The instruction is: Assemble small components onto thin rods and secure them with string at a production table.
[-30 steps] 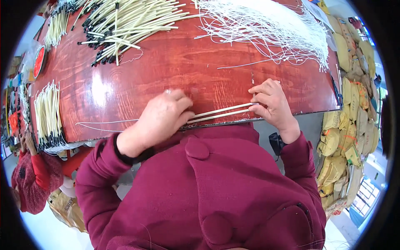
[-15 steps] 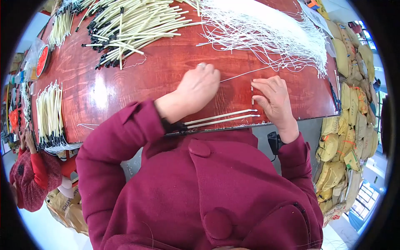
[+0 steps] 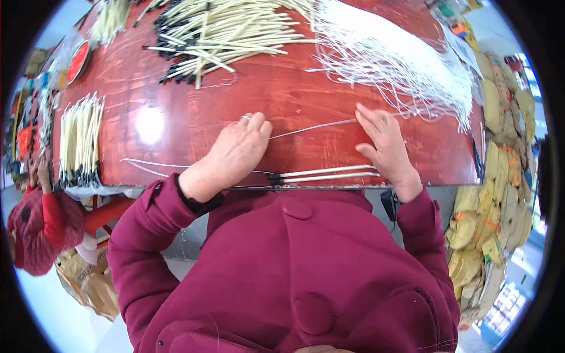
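Note:
My left hand (image 3: 240, 146), a ring on one finger, is closed around one end of a thin white cord (image 3: 315, 127). The cord runs taut over the red tabletop to the fingertips of my right hand (image 3: 384, 147). There the thumb and fingers stand apart, and the cord passes at the upper fingers. Between me and the hands, two pale thin tubes (image 3: 329, 172) with black ends (image 3: 275, 179) lie along the table's near edge. A looped white cord (image 3: 154, 162) trails leftward from behind my left wrist.
Pale tubes with black ends (image 3: 247, 32) are heaped at the back. Beside them spreads a big bundle of white cords (image 3: 394, 50). Leftward stand a row of tubes (image 3: 81, 138) and a red-filled dish (image 3: 77, 63). Another person (image 3: 47, 226) sits at far left; stacked sacks (image 3: 491, 200) line the right.
My left hand has moved left and a little nearer to me, drawing the cord along. The right thumb and fingers have spread wider. The whole view has shifted slightly.

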A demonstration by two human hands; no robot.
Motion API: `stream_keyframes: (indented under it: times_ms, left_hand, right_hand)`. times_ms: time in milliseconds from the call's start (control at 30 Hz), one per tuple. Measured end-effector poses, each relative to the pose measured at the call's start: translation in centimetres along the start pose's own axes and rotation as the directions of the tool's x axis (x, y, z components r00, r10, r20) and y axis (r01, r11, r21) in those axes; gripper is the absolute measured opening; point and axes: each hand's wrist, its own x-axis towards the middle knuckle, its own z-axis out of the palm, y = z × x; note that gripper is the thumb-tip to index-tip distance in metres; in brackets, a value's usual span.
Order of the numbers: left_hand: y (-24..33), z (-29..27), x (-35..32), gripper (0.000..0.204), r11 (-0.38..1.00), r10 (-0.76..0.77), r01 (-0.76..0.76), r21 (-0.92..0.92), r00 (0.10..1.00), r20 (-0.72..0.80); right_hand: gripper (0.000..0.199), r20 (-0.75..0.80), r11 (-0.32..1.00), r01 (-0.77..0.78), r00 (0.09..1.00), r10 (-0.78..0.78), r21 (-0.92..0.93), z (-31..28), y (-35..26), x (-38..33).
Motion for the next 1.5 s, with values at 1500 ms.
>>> stream_keyframes:
  times_ms: [1500]
  left_hand:
    - [-4.5,-4.3,5.6,0.012,0.947,-0.308,0.315,-0.064,0.946,0.104]
  right_hand:
    - [0.082,0.107,0.997,-0.039,0.994,0.032,0.067,-0.2,0.2,-1.8]
